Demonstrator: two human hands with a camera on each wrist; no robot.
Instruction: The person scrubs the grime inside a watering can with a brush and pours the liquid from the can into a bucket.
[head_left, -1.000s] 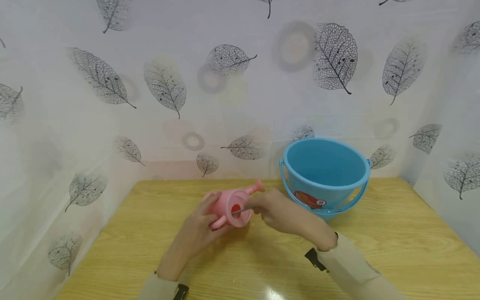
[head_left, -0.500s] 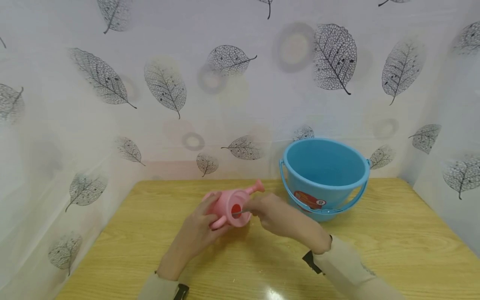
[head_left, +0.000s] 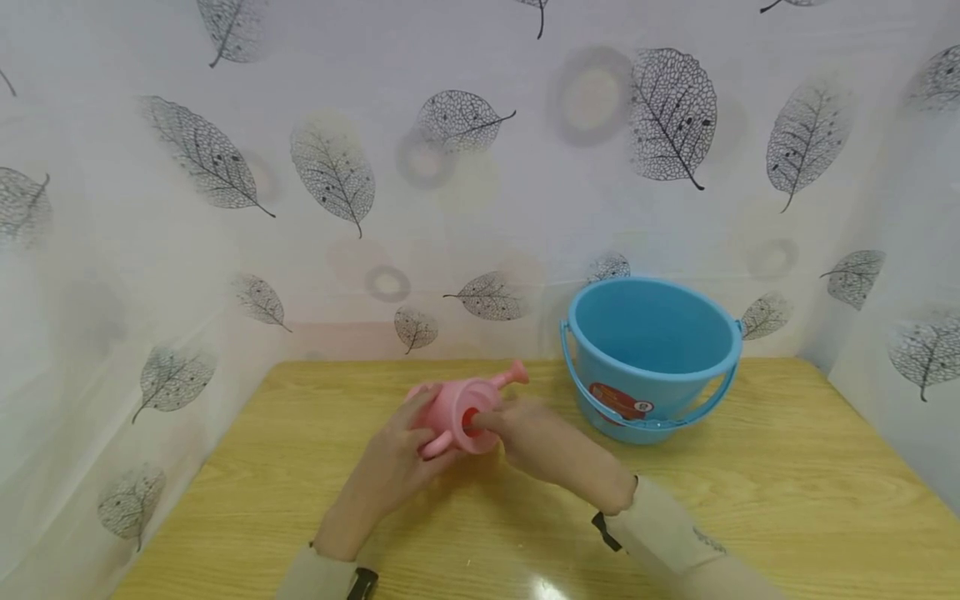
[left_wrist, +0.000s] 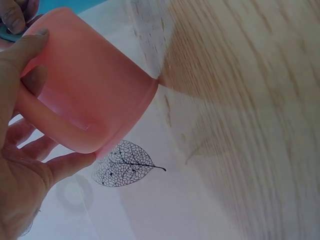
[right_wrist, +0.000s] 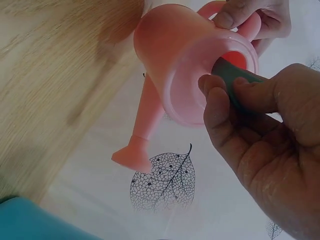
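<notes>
A pink watering can [head_left: 447, 402] lies tipped on its side above the wooden table, its round mouth turned toward me and its spout [head_left: 512, 375] pointing to the back right. My left hand [head_left: 386, 462] grips it around the body and handle [left_wrist: 55, 122]. In my right hand [head_left: 543, 437], thumb and fingers pinch a thin, flat green pad [right_wrist: 231, 76], like a scouring pad. Its far end reaches into the opening, where the inside shows red [right_wrist: 236, 59]. From the head view, the right fingertips overlap the mouth and hide most of the pad.
Right of the can, a light blue bucket [head_left: 645, 379] with a red label and a lowered handle stands at the table's back. Behind it hangs a white sheet [head_left: 480, 208] with leaf prints, which also runs along both sides. The wooden table [head_left: 247, 492] reflects light in front.
My right hand has moved left, bringing its fingertips into the can's mouth, so less of the green pad shows. The left hand and the watering can have stayed in place.
</notes>
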